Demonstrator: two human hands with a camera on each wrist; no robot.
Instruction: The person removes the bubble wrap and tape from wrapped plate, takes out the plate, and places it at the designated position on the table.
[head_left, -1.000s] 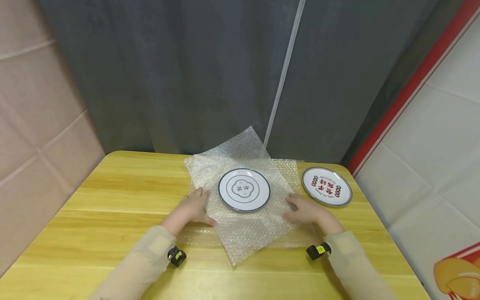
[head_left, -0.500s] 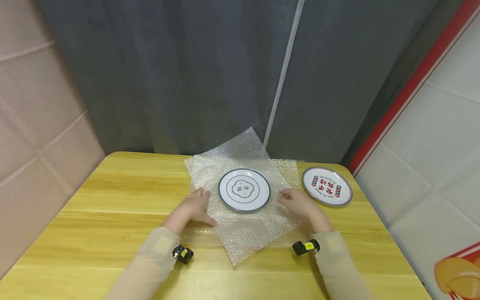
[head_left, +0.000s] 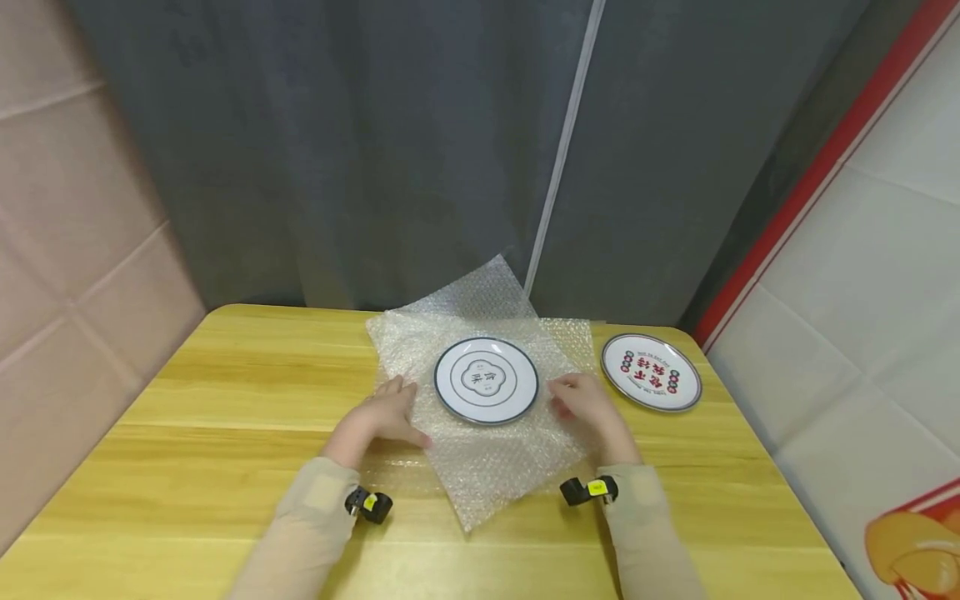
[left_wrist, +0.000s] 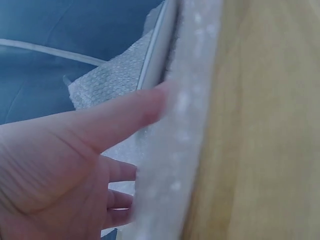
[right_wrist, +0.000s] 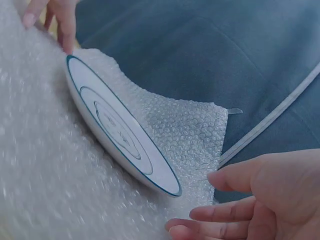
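Observation:
A white plate [head_left: 486, 381] with a dark blue rim and a flower-shaped emblem lies face up on overlapping sheets of bubble wrap [head_left: 480, 467]. My left hand [head_left: 384, 417] rests on the wrap's left edge, thumb and fingers spread; the left wrist view shows its thumb [left_wrist: 125, 115] touching the sheet. To the plate's right is my right hand [head_left: 588, 408], over the wrap and apart from the rim. In the right wrist view its fingers [right_wrist: 220, 212] are loosely bent, with nothing between them and the thumb.
A second white plate [head_left: 651, 372] with red characters lies at the table's right, beyond the wrap. The wooden table [head_left: 225, 392] backs onto a dark grey curtain [head_left: 360, 167]. A wall panel [head_left: 862, 333] stands close along the right edge.
My right hand has moved left from the wrap's right edge toward the plate. The left hand stays in place while its forearm shifts slightly right. Plates and wrap lie as before.

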